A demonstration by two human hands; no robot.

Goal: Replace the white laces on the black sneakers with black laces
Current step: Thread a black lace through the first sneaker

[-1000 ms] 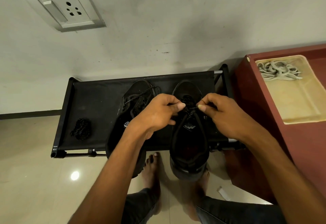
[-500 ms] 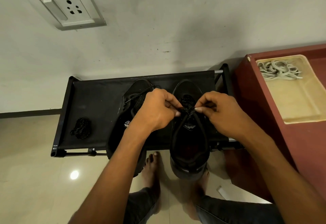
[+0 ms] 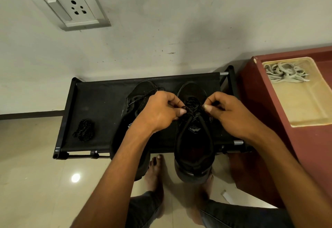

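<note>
hands: left hand (image 3: 158,113), right hand (image 3: 231,114) pinch black lace (image 3: 193,110) | over right sneaker (image 3: 194,145)

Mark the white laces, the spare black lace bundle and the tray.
white laces (image 3: 285,74), head view, middle of the pile.
black lace bundle (image 3: 84,129), head view, centre of the coil.
tray (image 3: 313,124), head view, near rim.
</note>
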